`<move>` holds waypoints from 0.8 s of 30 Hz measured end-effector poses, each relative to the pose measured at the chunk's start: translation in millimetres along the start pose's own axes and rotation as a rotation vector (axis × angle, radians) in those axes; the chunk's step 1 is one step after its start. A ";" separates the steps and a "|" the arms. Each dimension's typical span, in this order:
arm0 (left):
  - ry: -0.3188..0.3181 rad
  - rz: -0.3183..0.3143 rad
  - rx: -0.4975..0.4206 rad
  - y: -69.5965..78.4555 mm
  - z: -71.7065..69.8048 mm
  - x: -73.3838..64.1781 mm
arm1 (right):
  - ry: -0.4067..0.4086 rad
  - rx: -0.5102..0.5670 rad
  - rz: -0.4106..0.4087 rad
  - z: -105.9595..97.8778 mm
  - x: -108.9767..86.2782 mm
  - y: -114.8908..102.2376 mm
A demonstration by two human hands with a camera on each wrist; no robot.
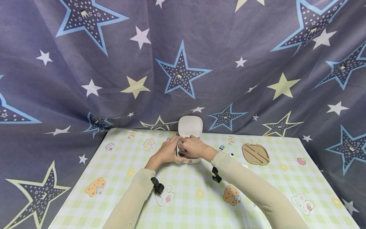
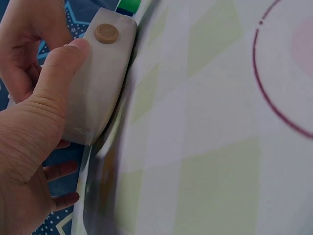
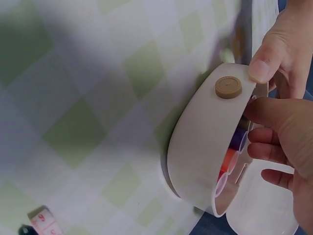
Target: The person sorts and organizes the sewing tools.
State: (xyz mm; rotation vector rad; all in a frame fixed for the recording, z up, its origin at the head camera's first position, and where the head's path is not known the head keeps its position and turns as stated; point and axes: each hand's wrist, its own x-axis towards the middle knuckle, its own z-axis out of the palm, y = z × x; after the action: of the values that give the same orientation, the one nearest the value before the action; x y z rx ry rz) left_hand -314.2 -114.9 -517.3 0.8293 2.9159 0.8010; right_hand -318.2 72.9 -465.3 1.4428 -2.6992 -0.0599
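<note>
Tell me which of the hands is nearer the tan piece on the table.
Right. The right hand is at the opening of the white box, left of the tan piece and apart from it. The left hand grips the box's left side, farther away.

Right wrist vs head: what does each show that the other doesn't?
Right wrist only: a row of coloured cylinders, including a purple one and an orange one, inside the box, plus red digits on a white tape strip.

Head only: the slotted brown tray, the pale sleeves and the curtain's star print.

Both: the white box, its open lid, the left hand against the box and the right hand at its opening.
</note>
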 end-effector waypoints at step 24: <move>0.012 -0.009 -0.002 -2.3 5.2 2.4 | 0.143 0.066 0.057 -24.8 -24.6 12.2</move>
State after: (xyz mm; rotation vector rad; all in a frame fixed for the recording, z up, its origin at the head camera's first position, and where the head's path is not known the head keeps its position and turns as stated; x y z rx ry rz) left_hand -316.7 -112.9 -522.6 0.8129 2.9266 0.8102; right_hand -312.5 100.2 -441.1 1.3311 -2.6467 0.1321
